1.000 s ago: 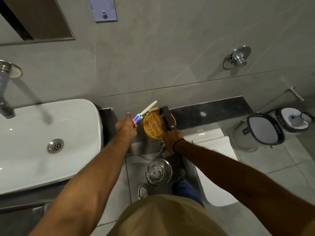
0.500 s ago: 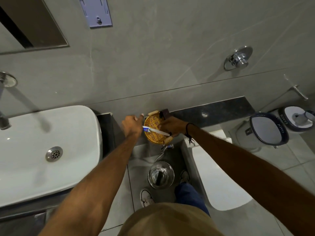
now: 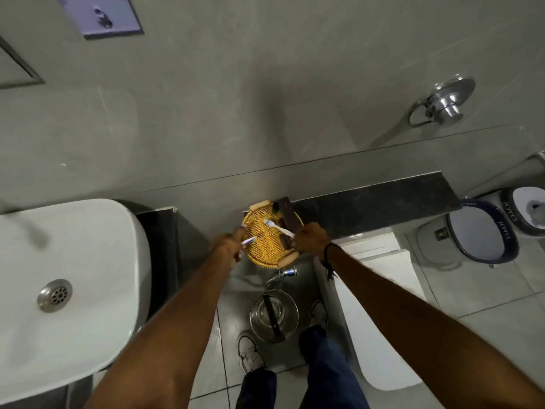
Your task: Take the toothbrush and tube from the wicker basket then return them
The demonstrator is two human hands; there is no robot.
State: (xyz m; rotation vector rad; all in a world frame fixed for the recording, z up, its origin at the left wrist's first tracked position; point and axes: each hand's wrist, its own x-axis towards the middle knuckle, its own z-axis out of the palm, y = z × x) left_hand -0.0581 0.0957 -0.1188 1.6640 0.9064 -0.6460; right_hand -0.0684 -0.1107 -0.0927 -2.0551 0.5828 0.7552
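A round yellow wicker basket (image 3: 263,251) sits on the dark ledge (image 3: 377,202) against the wall. My left hand (image 3: 227,246) is at its left rim, pinching a small blue-and-white tube (image 3: 249,240) that points over the weave. At the right rim, my right hand (image 3: 311,237) is closed on the handle of a white toothbrush (image 3: 277,227), whose head hangs over the basket's middle. A dark brown flat object (image 3: 287,215) lies along the basket's right side.
A white washbasin (image 3: 67,278) with a metal drain is at the left. Below the ledge are a steel bucket (image 3: 274,315), a small tap (image 3: 284,273) and a white toilet (image 3: 380,305). At the right stand two bins (image 3: 483,231), with a wall valve (image 3: 445,103) above.
My left hand came in from beside the basket to its left rim. The toothbrush passed into my right hand, and the tube stays in my left. The view shifted closer.
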